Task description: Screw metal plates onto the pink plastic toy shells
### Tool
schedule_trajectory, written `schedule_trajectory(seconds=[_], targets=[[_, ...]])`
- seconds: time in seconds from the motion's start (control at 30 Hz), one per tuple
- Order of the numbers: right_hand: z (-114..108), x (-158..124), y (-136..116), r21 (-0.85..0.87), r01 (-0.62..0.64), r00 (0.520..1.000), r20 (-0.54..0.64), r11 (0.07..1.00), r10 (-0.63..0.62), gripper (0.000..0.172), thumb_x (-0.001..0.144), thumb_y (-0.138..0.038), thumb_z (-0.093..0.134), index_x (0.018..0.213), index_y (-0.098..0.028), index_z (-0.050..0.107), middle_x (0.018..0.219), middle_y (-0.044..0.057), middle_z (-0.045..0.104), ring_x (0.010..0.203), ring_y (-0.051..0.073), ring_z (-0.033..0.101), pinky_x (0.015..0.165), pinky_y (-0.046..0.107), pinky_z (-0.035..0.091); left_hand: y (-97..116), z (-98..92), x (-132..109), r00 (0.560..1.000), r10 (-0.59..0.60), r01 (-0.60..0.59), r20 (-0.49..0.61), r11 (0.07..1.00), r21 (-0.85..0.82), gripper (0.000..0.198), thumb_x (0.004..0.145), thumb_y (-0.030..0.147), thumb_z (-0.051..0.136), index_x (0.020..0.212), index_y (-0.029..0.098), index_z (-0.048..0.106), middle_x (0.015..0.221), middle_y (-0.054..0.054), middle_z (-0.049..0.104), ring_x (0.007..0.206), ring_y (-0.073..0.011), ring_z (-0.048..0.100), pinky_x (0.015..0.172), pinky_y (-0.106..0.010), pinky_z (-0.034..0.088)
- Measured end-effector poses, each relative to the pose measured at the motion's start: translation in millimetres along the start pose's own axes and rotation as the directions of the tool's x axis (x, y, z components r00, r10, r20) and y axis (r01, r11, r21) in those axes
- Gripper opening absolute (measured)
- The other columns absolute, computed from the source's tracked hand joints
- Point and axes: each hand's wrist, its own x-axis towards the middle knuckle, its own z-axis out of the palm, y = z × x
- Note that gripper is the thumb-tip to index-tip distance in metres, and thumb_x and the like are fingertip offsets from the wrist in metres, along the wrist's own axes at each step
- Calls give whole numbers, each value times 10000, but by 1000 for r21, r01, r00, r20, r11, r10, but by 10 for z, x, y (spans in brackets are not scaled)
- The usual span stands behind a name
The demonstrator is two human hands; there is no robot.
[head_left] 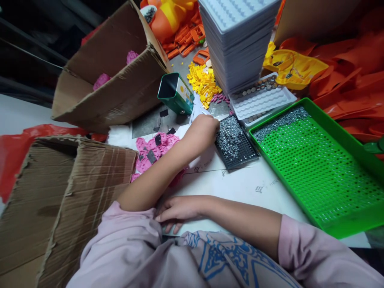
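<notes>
My left hand [201, 134] reaches forward, closed, at the left edge of a black perforated tray [255, 154] heaped with small metal screws [229, 138]. Whatever its fingers hold, if anything, is hidden. Below that forearm, my right hand [178, 209] rests low on the white work surface near my body, its fingers apart and nothing visible in them. Pink plastic pieces [157, 154] lie under and left of my left forearm, with a few small black rectangles [152, 157] on top. Part of this pile is covered by the arm.
A green perforated tray [318, 168] with small metal parts stands right. Behind are stacked white plastic trays [237, 48], yellow pieces [204, 84] and a green square cup [175, 94]. Cardboard boxes [105, 98] flank the left; orange parts [357, 84] lie at the back right.
</notes>
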Motion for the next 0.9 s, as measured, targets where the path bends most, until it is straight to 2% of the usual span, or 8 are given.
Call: schedule_trajectory(seconds=[0.13,0.43,0.6,0.73,0.9], targets=[[8,-13,-2,12,2,1000,1,1000,-2,122,854,-249,544,878,-130,551,758,-16,574,580,60,557,560,195,480,56,40,1,1000,14,-14,15,1000,23,261,712,3,461,744,117,693,735,-83,656,704,-171,585,668,-272,425],[32,-56,-40,16,-9,1000,-4,1000,10,132,869,-238,527,907,-115,554,770,-11,570,583,57,557,555,195,472,150,60,-121,993,116,-112,26,987,-114,239,720,2,472,692,134,669,696,-59,637,655,-154,555,641,-259,408],[44,-94,-67,-14,-3,1000,-3,1000,3,142,883,-223,505,955,-111,555,822,-1,573,593,45,555,579,188,476,299,85,-207,983,173,-167,53,980,-105,227,737,1,476,693,123,662,701,-70,627,653,-162,550,621,-264,398],[50,-112,-77,-54,12,1000,14,998,-11,178,901,-220,475,1026,-121,554,826,-4,578,585,30,534,597,169,471,395,93,-250,973,222,-215,61,972,-100,228,746,0,476,725,118,670,726,-77,632,694,-176,560,661,-276,413],[45,-116,-63,-121,61,998,38,991,-56,177,904,-207,471,1037,-115,543,792,-8,576,589,25,515,590,146,443,391,102,-294,970,238,-229,55,965,-130,237,759,13,471,761,120,682,754,-83,640,735,-185,568,705,-292,426]])
